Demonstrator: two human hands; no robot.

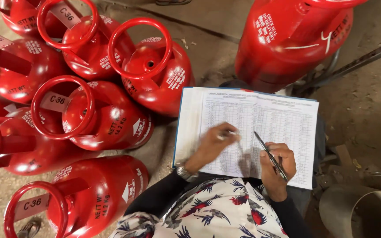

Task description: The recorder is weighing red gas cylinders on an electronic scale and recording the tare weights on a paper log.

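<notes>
Gripping a slim pen [270, 156], hands rest on gridded paper [278, 128].

Single head view, steeply downward, close over lap

red cylinders [98, 114] crowding left; bare floor [367, 105] right

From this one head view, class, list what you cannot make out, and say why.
- Register sheet: entries too small to read.
- Left hand: fingertips blurred; what they touch is unclear.
- Pen in the right hand: lower end hidden by fingers.
- Large red cylinder: top cut off by the frame's edge.
</notes>
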